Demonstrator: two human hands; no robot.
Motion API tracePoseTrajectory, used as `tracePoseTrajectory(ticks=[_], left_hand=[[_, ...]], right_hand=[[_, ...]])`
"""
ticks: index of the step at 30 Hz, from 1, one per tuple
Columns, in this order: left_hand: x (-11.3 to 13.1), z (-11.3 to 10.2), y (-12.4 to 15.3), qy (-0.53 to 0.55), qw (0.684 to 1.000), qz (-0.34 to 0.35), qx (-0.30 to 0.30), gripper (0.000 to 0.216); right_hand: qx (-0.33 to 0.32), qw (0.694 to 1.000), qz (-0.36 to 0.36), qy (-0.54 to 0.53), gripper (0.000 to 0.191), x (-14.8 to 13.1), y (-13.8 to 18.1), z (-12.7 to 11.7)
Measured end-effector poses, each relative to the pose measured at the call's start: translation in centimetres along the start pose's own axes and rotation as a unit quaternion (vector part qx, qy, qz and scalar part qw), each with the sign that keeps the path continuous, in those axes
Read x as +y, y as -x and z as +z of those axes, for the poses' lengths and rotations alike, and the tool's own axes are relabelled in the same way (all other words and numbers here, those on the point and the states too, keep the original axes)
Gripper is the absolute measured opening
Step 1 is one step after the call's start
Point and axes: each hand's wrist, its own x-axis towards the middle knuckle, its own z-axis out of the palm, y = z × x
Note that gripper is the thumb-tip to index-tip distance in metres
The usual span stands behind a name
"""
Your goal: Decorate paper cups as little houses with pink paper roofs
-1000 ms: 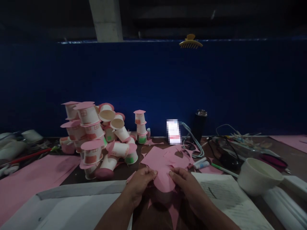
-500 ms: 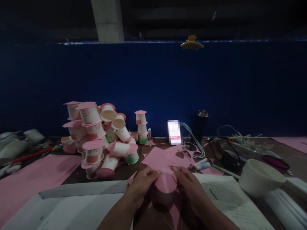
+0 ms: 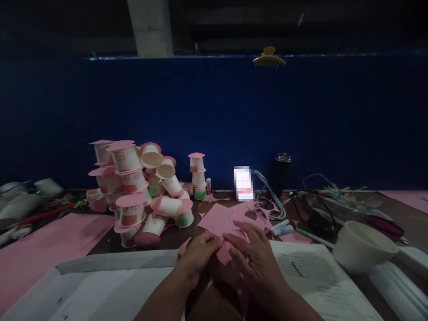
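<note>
My left hand [image 3: 196, 257] pinches the edge of a small pink paper piece [image 3: 224, 255] between thumb and fingertips. My right hand [image 3: 260, 258] lies over the right side of that paper, its fingers stretched out and apart, the fingertips near my left thumb. Much of the piece is hidden under the right hand. Just beyond both hands lie loose pink paper sheets and offcuts [image 3: 214, 217] on the dark table. Further left are paper-cup houses with pink paper roofs [image 3: 125, 160], several stacked and others lying on their sides.
A white tray [image 3: 123, 259] sits front left, beside a large pink sheet [image 3: 50, 243]. To the right are a written-on paper [image 3: 314, 267], a white cup [image 3: 364, 247], glue sticks [image 3: 282, 229] and a green pen [image 3: 314, 237]. Behind stand a lit phone [image 3: 243, 183] and a dark bottle [image 3: 280, 176].
My right hand has let go of its pinch on the paper's right edge, spread its fingers and moved left over the piece. My left hand keeps its pinch, nearly still.
</note>
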Motion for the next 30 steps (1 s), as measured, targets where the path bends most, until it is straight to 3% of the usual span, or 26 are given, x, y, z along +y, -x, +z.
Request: tracePoseTrajectory(ticks=[19, 30], left_hand=[[-0.1, 0.1, -0.1, -0.029, 0.999, 0.009, 0.024, 0.036], [-0.3, 0.0, -0.4, -0.015, 1.0, -0.008, 0.02, 0.04]], right_hand=[[0.04, 0.999, 0.0, 0.012, 0.036, 0.5, 0.7, 0.5], [0.012, 1.0, -0.003, 0.017, 0.04, 0.4, 1.1, 0.8]])
